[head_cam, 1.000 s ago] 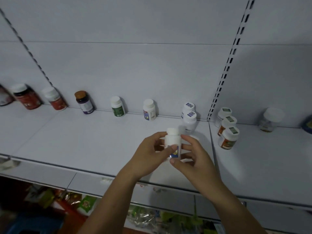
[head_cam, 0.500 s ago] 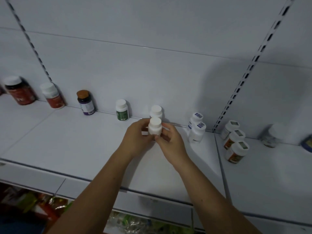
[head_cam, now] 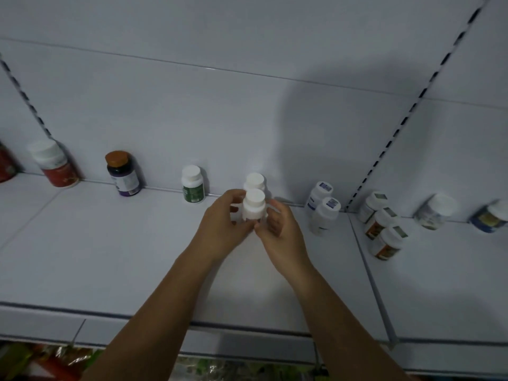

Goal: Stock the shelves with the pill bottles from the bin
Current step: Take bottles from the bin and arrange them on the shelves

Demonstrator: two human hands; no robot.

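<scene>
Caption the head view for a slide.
Left hand and right hand hold a white plastic pill bottle upright over the white shelf, in front of a matching bottle.

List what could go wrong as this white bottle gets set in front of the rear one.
1. The held white bottle is close in front of the rear white bottle; pushing it back may tip that one.
2. The left hand and right hand hide its base; letting go before it stands flat could topple it.
</scene>
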